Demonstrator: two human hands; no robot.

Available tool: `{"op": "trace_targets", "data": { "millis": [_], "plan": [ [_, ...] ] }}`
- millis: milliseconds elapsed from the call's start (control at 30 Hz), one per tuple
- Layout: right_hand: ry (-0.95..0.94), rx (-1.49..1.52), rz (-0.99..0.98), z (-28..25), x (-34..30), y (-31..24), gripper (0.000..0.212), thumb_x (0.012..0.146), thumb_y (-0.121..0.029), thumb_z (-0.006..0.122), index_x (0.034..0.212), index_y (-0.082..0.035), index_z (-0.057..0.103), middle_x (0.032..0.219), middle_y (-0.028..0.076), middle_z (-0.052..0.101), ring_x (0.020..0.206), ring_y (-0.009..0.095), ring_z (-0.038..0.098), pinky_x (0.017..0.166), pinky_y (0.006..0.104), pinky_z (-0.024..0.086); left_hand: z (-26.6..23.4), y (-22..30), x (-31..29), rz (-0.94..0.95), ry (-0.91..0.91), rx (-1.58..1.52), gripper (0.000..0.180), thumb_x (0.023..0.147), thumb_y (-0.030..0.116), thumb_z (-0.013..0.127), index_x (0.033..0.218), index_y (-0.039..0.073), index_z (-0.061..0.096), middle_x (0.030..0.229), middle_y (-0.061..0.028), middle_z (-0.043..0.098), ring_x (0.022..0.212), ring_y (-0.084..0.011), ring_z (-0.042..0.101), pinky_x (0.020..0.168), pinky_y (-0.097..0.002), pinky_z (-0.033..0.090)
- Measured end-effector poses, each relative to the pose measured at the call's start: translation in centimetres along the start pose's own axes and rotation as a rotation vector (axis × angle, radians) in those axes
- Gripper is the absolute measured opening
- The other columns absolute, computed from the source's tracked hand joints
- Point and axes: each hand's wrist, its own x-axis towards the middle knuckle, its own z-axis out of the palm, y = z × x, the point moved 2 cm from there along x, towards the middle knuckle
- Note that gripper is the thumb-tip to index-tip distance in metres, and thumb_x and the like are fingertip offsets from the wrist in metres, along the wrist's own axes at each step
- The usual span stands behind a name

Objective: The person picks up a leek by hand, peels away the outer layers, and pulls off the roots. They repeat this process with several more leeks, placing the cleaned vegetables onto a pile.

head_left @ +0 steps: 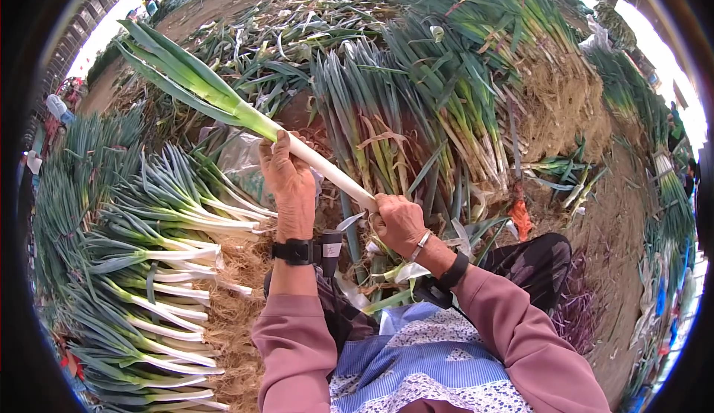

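A long leek is held slantwise in front of me, its green leaves fanning out to the upper left and its white stalk running down to the right. My left hand is closed around the stalk just below the leaves. At the white lower end, my right hand grips it with curled fingers, which hide the tip. A pale, shiny sliver shows beside the right hand; whether it is a blade or peeled skin, I cannot tell. To my left lies a row of cleaned leeks with white ends pointing right.
Untrimmed leeks lean in bundles ahead, and a rooty pile stands to the right. Dry roots lie beside the cleaned row. Peeled leaves litter the ground by my knees. An orange piece lies to the right.
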Motion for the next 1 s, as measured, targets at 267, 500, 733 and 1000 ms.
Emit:
{"op": "trace_targets", "data": {
  "millis": [267,500,733,1000],
  "plan": [
    [-0.133,-0.036,0.053,0.9,0.2,-0.2,0.021,0.07,-0.009,0.06,0.087,0.001,0.055,0.076,0.018,0.062,0.072,0.034,0.063,0.064,0.0417,0.051,-0.1,-0.4,-0.6,0.017,0.019,-0.004,0.024,0.083,0.003,0.064,0.099,0.007,0.047,0.083,-0.0029,0.052,0.072,-0.0137,0.055,0.062,-0.0252,0.05],
    [-0.077,0.004,0.035,2.1,-0.3,0.4,0.016,0.072,-0.007,0.059,0.085,0.001,0.056,0.075,0.019,0.062,0.069,0.035,0.063,0.062,0.042,0.051,-1.1,-0.5,-0.7,0.086,0.029,-0.011,0.026,0.082,0.003,0.065,0.099,0.008,0.045,0.083,-0.0031,0.052,0.071,-0.0142,0.054,0.061,-0.0274,0.049],
    [0.141,1.778,0.916,2.7,-2.8,7.8,0.008,0.084,-0.004,0.048,0.087,-0.007,0.056,0.064,0.007,0.055,0.049,0.018,0.051,0.042,0.0304,0.04,0.2,2.4,-1.1,0.149,-0.003,0.021,0.028,0.089,0.019,0.06,0.105,0.008,0.04,0.072,-0.0044,0.05,0.06,-0.0167,0.051,0.051,-0.0297,0.044],
    [-0.061,0.541,0.36,-1.3,-6.5,7.2,0.036,0.084,-0.02,0.057,0.116,-0.003,0.054,0.096,0.017,0.065,0.088,0.032,0.063,0.078,0.0348,0.049,-2.8,3.5,2.1,0.368,-0.066,0.325,0.019,0.091,0.018,0.055,0.099,0.007,0.042,0.077,-0.007,0.05,0.062,-0.0164,0.05,0.054,-0.0305,0.045]
  ]
}}
